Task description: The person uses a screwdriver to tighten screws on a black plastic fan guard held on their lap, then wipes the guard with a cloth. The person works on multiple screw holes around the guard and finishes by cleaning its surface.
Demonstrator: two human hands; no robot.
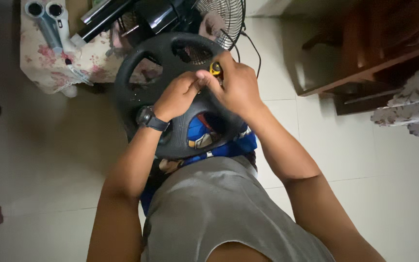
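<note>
A round black plastic fan base (pixel 136 82) with open cut-outs rests on my lap, tilted toward me. My left hand (pixel 178 94), with a dark watch on its wrist, presses its fingers on the middle of the base. My right hand (pixel 236 85) grips a small screwdriver with a yellow and black handle (pixel 215 68) right beside the left fingertips, over the hub of the base. The screwdriver's tip is hidden by my fingers.
A fan's wire grille (pixel 224 19) and black motor housing (pixel 161 14) lie behind the base. To the left, a low table with a flowered cloth (pixel 49 63) holds a grey and white part (pixel 49 22). Dark wooden furniture (pixel 374 58) stands at right on the pale tiled floor.
</note>
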